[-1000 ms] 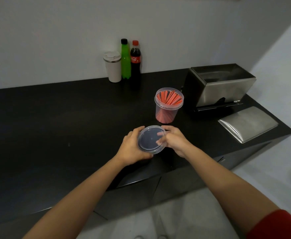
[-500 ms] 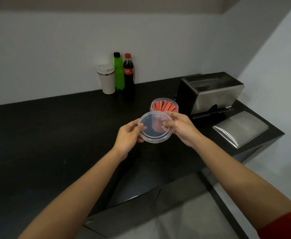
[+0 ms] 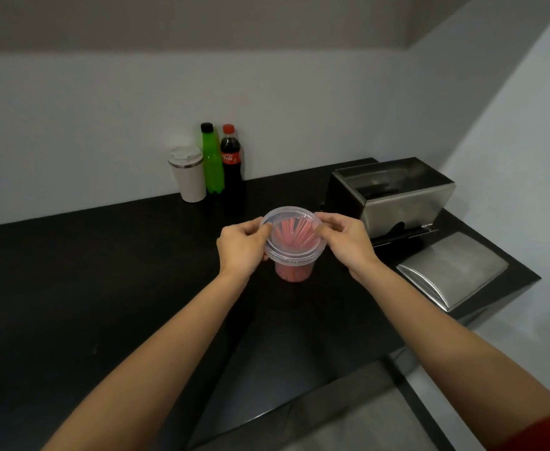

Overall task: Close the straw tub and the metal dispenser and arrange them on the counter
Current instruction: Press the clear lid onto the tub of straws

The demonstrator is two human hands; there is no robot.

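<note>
A clear plastic tub [image 3: 293,271] filled with red straws stands on the black counter [image 3: 104,288]. A clear round lid [image 3: 294,237] lies on the tub's rim. My left hand [image 3: 242,247] pinches the lid's left edge and my right hand [image 3: 348,242] pinches its right edge. To the right stands the metal dispenser [image 3: 394,193], its top open. Its curved metal lid [image 3: 452,271] lies apart on the counter in front of it.
A white travel mug [image 3: 187,174], a green bottle [image 3: 211,161] and a cola bottle [image 3: 231,164] stand at the back wall. The counter's front edge runs below my forearms, and its right end lies just past the metal lid.
Both hands have lifted the clear lid off the counter, carried it away from me and set it on top of the straw tub.
</note>
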